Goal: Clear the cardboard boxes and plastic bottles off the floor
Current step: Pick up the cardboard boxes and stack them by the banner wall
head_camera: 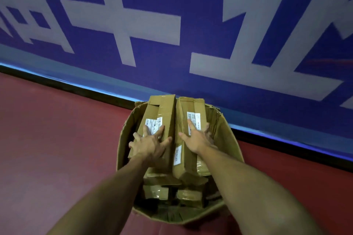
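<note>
Spread, straight fingers (159, 130) of the left hand (150, 144) lie flat on the left box (162, 110). The right hand (196, 138) is splayed the same way on the right box (197, 108), its outer fingers dropping past the box's right edge. The two long boxes stand tilted side by side, touching, inside an open carton (125, 128), their tops poking above its far rim. Smaller boxes (156, 191) are packed beneath them. The carton sits on the red floor (57, 139), close against the black skirting (76, 87) of a blue wall (191, 25). Open floor stretches left, with a narrower strip to the right.
</note>
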